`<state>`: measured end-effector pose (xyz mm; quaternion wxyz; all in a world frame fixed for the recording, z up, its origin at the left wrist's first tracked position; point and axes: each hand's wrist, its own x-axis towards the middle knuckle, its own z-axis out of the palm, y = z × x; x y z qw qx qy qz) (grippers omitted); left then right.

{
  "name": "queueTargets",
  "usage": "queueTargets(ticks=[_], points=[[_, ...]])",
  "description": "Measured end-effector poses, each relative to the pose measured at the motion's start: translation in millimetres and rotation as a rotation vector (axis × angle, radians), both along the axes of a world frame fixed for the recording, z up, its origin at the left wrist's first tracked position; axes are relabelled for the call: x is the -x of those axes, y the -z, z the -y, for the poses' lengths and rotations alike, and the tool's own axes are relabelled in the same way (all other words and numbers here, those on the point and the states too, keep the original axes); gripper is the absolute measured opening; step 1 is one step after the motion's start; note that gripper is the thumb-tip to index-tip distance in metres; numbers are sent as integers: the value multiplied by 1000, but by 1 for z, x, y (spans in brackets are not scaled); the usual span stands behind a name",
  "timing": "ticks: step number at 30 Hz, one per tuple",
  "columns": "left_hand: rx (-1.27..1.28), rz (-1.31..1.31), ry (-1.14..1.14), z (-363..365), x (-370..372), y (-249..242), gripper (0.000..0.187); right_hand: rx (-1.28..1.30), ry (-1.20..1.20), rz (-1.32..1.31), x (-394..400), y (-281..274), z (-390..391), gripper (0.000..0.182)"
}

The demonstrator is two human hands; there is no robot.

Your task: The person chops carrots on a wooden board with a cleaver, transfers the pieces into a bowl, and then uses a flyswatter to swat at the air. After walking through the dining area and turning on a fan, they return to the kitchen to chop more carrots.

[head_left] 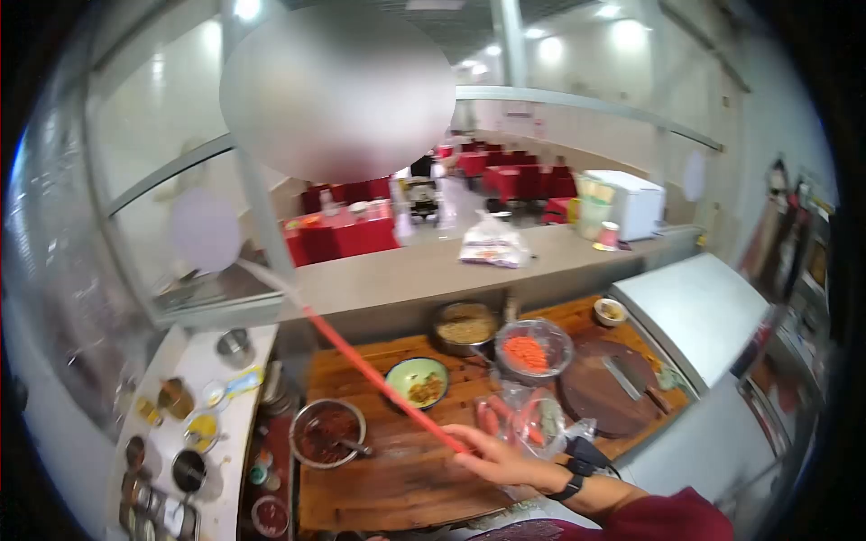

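My right hand [496,458] is closed round the lower end of a long red stick [374,379], which slants up and left over the wooden table [388,491]. Below the stick is a steel bowl of dark red paste [327,434] with a spoon in it. A green bowl [417,382] with some food lies just beyond the stick. Plastic bags with carrots [532,419] are to the right of my hand. My left hand is not in view.
A round cutting board [612,388] holds a cleaver [624,377]. Nearby are a bowl of chopped carrot [528,352], a steel pot [465,326] and a small bowl [610,312]. Seasoning containers line a white counter [250,361] at left. A ledge [388,293] runs behind the table.
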<state>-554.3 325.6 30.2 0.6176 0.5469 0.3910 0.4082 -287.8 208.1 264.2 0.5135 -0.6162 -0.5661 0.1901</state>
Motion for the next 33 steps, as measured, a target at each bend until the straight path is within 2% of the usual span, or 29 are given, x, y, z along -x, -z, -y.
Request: queueTargets(ticks=[1,3,5,6,7,9,13,16,18,22,24,26,28,30,31,33], points=[[-4,-9,-78,0,-9,17,15,-96,71,197,-3,0,10,47],[-31,74,5,-7,-20,63,12,79,-14,-220,-14,7,34,46],[-61,45,33,32,-11,27,10,105,-89,-453,-22,9,60,44],[-74,-16,15,55,-32,-29,11,113,-136,-473,-28,9,71,44],[-74,-46,-22,69,-37,-42,11,104,-173,-489,-32,12,82,43],[-91,-179,75,96,-41,-55,17,91,-228,-533,-41,20,106,41],[-103,-256,156,133,-50,-58,18,156,-251,-544,-53,42,141,41],[-98,-374,159,156,-59,-80,19,146,-181,-599,-56,58,162,44],[-64,-158,34,170,-67,-87,14,166,-195,-621,-60,63,175,44],[-16,-31,-26,180,-54,-79,20,150,-118,-584,-64,72,196,43],[28,-52,-98,190,-46,-84,19,230,-29,-551,-61,58,201,44],[104,-87,-160,214,-25,-99,19,208,-68,-511,-58,69,199,42],[117,-70,-219,226,-2,-91,19,207,-68,-506,-50,75,197,39],[124,-43,-271,246,17,-85,19,223,-89,-605,-40,76,193,26],[151,-37,-320,257,24,-81,19,262,-130,-595,-38,78,190,26],[107,-18,-378,277,44,-73,18,286,-163,-602,-29,87,178,9]])
